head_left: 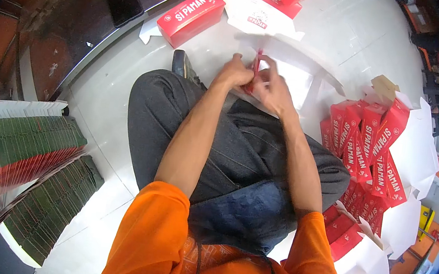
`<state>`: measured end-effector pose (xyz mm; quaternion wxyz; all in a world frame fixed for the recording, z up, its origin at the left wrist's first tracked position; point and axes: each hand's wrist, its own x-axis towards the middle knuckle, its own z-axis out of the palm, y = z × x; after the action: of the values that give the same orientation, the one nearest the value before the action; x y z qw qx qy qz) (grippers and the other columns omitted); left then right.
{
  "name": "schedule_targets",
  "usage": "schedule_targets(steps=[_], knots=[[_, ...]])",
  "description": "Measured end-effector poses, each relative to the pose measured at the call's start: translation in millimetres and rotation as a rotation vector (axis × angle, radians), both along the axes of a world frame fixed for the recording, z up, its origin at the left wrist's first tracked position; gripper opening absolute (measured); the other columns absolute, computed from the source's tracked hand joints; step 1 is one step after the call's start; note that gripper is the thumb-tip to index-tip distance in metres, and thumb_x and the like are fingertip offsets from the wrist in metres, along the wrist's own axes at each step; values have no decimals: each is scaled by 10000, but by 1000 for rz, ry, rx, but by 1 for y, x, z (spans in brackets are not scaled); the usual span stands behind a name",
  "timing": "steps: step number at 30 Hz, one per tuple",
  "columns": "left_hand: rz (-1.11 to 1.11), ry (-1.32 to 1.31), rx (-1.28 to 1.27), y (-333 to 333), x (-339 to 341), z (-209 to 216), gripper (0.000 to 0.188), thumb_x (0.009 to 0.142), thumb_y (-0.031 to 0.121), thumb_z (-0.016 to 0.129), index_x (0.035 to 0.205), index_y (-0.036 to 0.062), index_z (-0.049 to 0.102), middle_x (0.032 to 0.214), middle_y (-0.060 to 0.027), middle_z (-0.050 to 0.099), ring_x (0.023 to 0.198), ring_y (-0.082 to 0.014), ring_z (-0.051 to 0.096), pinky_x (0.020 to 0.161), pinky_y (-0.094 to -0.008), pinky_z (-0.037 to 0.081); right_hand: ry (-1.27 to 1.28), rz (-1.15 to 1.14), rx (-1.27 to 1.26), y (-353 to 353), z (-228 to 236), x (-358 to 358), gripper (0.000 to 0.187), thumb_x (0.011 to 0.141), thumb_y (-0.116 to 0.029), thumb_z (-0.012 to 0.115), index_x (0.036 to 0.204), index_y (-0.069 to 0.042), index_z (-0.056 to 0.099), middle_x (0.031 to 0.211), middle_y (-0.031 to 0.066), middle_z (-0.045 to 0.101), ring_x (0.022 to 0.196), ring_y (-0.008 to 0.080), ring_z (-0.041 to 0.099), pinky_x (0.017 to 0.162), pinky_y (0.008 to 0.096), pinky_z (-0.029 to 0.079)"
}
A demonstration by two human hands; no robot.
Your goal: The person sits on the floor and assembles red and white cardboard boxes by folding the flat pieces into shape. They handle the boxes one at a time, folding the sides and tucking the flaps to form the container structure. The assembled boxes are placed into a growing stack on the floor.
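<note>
On the floor in front of my crossed legs lies a partly folded carton (pixel 298 86), white inside and red outside. My left hand (pixel 235 73) pinches the carton's near left corner, where a narrow red edge stands up. From the right, my right hand (pixel 273 90) grips the same corner with bent fingers, slightly smeared by motion. Both hands almost meet there, and the fingertips partly hide the fold. Beyond my left hand stands a closed red box (pixel 193 19) with white print.
Stacked flat red cartons (pixel 365 133) with white flaps lie to my right. On my left are white boxes packed with rows of green and red packets (pixel 35 142). An open carton (pixel 259 16) lies ahead. A dark phone-like slab (pixel 123 3) rests on the dark ledge.
</note>
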<state>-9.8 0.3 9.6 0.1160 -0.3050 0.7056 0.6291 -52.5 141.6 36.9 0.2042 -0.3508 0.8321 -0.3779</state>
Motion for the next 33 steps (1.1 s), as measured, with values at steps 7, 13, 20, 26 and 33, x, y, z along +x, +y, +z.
schedule_targets(steps=[7,13,20,26,33], knots=[[-202,325,-534,11,-14,-66,886,800,202,610,1504,48,94,1250,-257,558,1098,-357,599,921,-404,511,58,-394,50,-22,1,8,500,860,-208,631,1227,33,393,857,229,681,805,316,684,729,371,519],[-71,189,-170,5,-10,-28,531,797,318,657,1210,-8,589,1253,-222,577,1174,-327,561,982,-370,441,-74,-335,17,-9,-10,4,335,867,-156,602,1132,46,577,844,197,683,763,247,670,710,335,519],[-112,311,-241,15,-6,-38,404,772,247,638,1090,-1,649,1075,-221,658,1047,-346,625,905,-401,495,125,-253,283,-12,-1,-9,466,899,-384,501,1004,50,635,874,304,646,844,445,639,756,465,500],[-28,334,-195,22,0,-36,374,810,275,634,1028,-29,655,1055,-232,660,1028,-358,631,874,-398,501,413,-51,419,-7,0,1,364,951,-210,370,880,25,640,828,255,650,823,451,629,757,510,494],[-95,318,-187,19,-1,-43,440,835,367,616,1040,-20,666,1075,-240,648,1055,-359,618,899,-404,484,396,-205,200,1,-18,1,341,967,-214,477,805,41,634,726,278,600,717,470,598,635,526,453]])
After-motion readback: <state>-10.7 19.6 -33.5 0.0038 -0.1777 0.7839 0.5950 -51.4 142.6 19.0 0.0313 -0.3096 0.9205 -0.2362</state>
